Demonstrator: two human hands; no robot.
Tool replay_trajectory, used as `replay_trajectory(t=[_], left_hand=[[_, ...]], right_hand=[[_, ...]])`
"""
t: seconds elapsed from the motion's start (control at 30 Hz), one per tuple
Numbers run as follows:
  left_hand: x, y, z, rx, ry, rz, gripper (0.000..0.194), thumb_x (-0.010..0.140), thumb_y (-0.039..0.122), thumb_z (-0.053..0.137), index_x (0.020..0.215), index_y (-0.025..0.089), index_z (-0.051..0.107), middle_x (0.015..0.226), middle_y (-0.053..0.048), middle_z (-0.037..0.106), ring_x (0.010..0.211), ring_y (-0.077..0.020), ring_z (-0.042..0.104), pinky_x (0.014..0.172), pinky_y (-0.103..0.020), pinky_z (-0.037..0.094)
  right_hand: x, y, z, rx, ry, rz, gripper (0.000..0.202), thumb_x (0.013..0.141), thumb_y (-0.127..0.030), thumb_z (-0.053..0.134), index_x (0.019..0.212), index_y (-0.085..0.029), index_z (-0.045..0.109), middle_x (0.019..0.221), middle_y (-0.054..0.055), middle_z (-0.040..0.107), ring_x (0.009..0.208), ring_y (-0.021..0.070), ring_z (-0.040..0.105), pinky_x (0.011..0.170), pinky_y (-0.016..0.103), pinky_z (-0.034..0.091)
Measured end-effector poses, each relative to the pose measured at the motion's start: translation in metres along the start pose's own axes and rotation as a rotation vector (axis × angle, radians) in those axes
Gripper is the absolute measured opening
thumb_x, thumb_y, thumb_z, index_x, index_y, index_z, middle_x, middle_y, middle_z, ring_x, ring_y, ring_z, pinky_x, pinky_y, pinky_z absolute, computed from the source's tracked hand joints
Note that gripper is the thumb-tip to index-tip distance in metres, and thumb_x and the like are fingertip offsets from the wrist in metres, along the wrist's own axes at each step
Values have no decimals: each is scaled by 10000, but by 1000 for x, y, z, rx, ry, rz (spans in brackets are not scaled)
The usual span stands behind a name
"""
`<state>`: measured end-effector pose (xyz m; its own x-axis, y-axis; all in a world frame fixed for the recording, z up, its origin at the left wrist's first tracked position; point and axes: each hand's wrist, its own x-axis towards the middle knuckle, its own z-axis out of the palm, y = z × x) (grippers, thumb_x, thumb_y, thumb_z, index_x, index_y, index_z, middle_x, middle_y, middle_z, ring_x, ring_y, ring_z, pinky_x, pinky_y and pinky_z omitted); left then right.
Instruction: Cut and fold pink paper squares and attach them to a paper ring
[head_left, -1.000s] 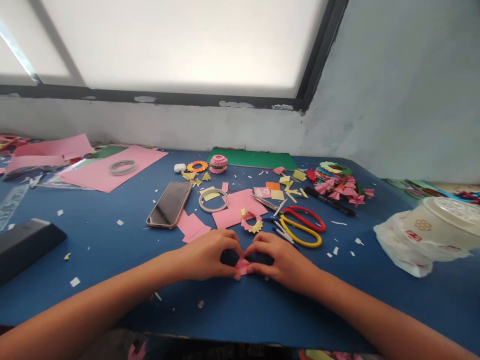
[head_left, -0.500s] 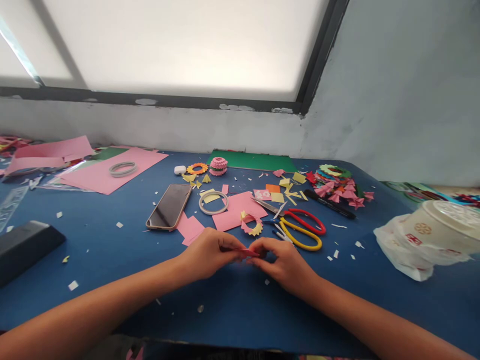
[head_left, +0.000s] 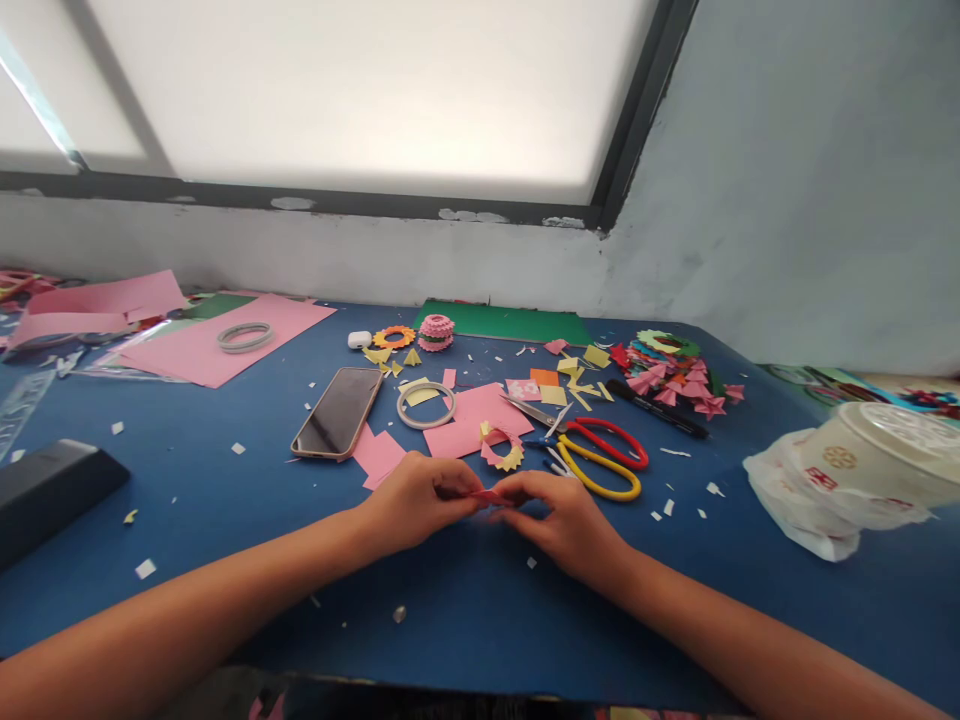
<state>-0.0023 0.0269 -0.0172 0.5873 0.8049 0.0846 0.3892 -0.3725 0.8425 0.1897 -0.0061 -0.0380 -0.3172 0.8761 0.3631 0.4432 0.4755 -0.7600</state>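
Note:
Between my two hands is a small folded piece of pink paper (head_left: 489, 496), low over the blue table. My left hand (head_left: 426, 497) pinches its left end, and the fingertips of my right hand (head_left: 564, 518) are closed on its right end. Just beyond the fingers lies a pink and yellow paper ring (head_left: 501, 447). Scissors with red and yellow handles (head_left: 600, 458) rest beyond my right hand. Pink paper sheets (head_left: 480, 418) and a roll of tape (head_left: 426, 406) are further back, in front of my left hand.
A phone (head_left: 339, 412) lies left of centre, with a dark box-shaped object (head_left: 56, 495) at the far left. A black marker (head_left: 660, 410) lies near a pile of folded paper (head_left: 667, 370). At the right stands a cup in a plastic bag (head_left: 847, 470).
The fingers of my right hand have shifted slightly around the pink piece, which now lies flatter between the fingertips. Other things look the same, apart from a slight camera shift.

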Motion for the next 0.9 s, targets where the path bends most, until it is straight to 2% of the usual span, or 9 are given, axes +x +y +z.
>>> replay_trajectory(t=[0.13, 0.27, 0.4, 0.53, 0.73, 0.9], left_hand=[[-1, -2, -2, 36, -4, 101, 99, 762, 194, 615, 781, 132, 689, 676, -7, 695, 598, -105, 623, 569, -162, 469], [1, -13, -11, 234, -76, 281, 121, 808, 209, 601, 852, 167, 705, 700, -1, 707, 585, -92, 614, 591, -165, 458], [5, -21, -21, 328, -212, 406, 116, 836, 206, 582, 877, 169, 684, 812, -34, 709, 720, -122, 638, 676, -190, 464], [4, -13, -23, 419, -302, 517, 140, 859, 170, 527, 860, 184, 666, 901, -45, 689, 847, -152, 611, 761, -234, 452], [-3, -5, -25, 562, -342, 515, 120, 855, 223, 554, 875, 213, 672, 1002, -47, 649, 894, -176, 591, 769, -274, 437], [0, -5, -24, 492, -374, 445, 105, 849, 197, 568, 873, 201, 671, 982, -40, 630, 877, -157, 588, 779, -250, 439]], right_hand=[[-1, 0, -1, 70, -24, -45, 113, 805, -152, 580, 814, -203, 681, 760, 10, 705, 717, 143, 654, 681, 241, 501], [0, 8, -6, -35, -43, -187, 160, 833, -164, 546, 857, -214, 696, 824, 35, 691, 770, 148, 639, 714, 262, 502], [2, 19, -10, -172, -189, -346, 234, 887, -171, 463, 927, -210, 690, 851, 62, 645, 785, 139, 603, 695, 252, 489], [1, 20, -12, -175, -298, -346, 157, 873, -192, 516, 951, -178, 652, 840, 55, 652, 780, 140, 590, 714, 249, 477], [-2, 11, -19, -240, -383, -342, 183, 901, -193, 466, 873, -181, 646, 906, 60, 634, 829, 145, 565, 751, 262, 459], [1, 6, -21, -210, -415, -245, 131, 870, -194, 524, 875, -170, 653, 917, 55, 610, 829, 136, 571, 760, 246, 455]])
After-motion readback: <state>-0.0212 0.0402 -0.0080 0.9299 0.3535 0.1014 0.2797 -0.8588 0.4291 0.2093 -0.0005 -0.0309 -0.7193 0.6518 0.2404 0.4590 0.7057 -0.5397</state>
